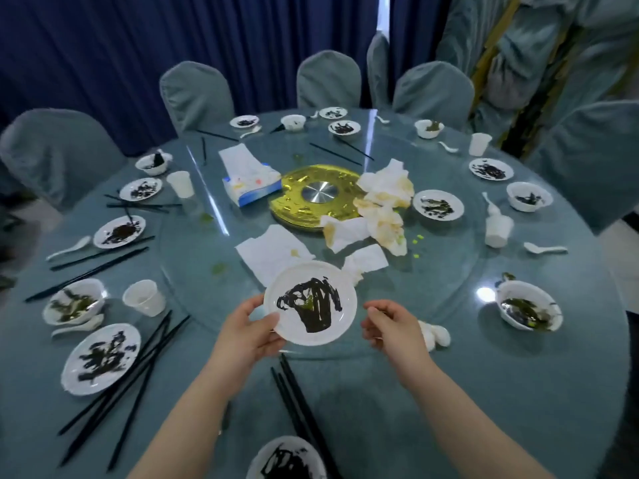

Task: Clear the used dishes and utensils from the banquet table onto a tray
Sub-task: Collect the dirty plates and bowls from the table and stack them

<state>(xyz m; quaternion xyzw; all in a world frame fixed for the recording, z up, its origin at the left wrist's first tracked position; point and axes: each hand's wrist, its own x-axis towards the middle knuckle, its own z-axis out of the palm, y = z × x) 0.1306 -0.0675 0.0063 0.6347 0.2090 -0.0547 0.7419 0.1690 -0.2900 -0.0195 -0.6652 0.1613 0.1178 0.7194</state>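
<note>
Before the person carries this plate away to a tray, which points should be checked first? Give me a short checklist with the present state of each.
1. Left hand grips the plate at its rim: ok.
2. Right hand supports the plate: not ok, it is beside the rim, apart from it.
3. Plate held about level: ok.
4. Dark smear stays inside the rim: ok.
5. Tray in view to receive it: not ok, none visible.
6. Chopsticks below the plate, left on the table: ok, clear of the hands.
</note>
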